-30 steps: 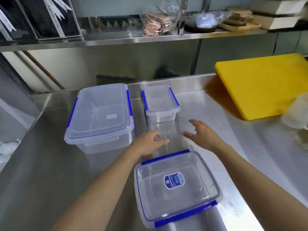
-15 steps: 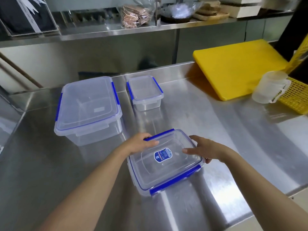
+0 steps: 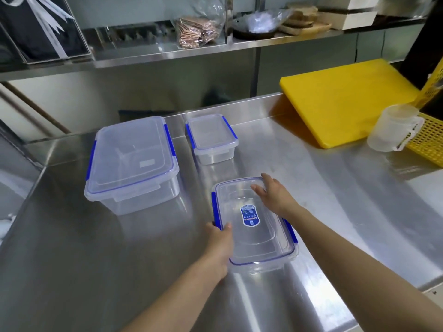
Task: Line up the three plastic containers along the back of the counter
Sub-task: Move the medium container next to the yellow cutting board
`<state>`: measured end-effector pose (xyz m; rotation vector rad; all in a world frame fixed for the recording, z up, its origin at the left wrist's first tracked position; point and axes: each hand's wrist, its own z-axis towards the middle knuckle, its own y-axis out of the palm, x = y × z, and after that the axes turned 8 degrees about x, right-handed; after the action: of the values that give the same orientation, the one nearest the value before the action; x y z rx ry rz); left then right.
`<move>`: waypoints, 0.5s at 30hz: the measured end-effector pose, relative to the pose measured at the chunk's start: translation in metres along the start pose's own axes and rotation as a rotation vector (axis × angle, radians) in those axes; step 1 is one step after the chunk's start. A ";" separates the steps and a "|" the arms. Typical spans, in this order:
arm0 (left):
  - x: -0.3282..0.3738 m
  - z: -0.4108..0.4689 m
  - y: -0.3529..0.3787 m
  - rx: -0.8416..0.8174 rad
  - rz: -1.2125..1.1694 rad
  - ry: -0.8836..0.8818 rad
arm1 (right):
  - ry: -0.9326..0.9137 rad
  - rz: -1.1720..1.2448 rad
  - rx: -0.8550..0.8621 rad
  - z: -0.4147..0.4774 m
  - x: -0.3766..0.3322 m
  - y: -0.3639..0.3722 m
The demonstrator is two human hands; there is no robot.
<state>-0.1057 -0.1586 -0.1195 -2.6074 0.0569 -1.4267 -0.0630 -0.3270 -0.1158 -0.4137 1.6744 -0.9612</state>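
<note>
Three clear plastic containers with blue clips stand on the steel counter (image 3: 72, 271). The large container (image 3: 130, 161) is at the back left. Just right of it, close to the back edge, sits the small container (image 3: 212, 137). The medium container (image 3: 254, 226), with a blue label on its lid, lies nearer me, its long side pointing away. My left hand (image 3: 219, 245) grips its near left edge. My right hand (image 3: 275, 195) rests on its far right corner, fingers spread over the lid.
A yellow cutting board (image 3: 342, 101) leans against the back wall at the right. In front of it stand a translucent measuring jug (image 3: 393, 128) and a yellow basket (image 3: 429, 142). A steel shelf (image 3: 167, 53) with bags and boxes hangs above the counter.
Both hands came back from the small container and took hold of the medium container. It has been turned from lying crosswise to pointing lengthwise away from me.
</note>
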 end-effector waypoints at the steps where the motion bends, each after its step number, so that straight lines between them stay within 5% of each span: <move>1: 0.001 -0.003 0.001 -0.002 -0.020 0.008 | -0.015 0.026 -0.020 0.000 0.000 0.001; 5: 0.006 -0.005 -0.012 -0.108 0.077 0.132 | -0.054 0.136 -0.027 -0.011 0.006 -0.012; 11: 0.001 -0.004 -0.039 -0.510 0.492 0.348 | -0.122 -0.001 -0.505 -0.047 0.034 -0.053; 15: 0.001 -0.003 -0.028 -0.555 0.762 0.463 | -0.147 -0.106 -0.614 -0.065 0.043 -0.058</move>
<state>-0.1087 -0.1311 -0.1123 -2.0766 1.4966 -1.7820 -0.1491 -0.3670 -0.0948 -0.9640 1.8020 -0.4553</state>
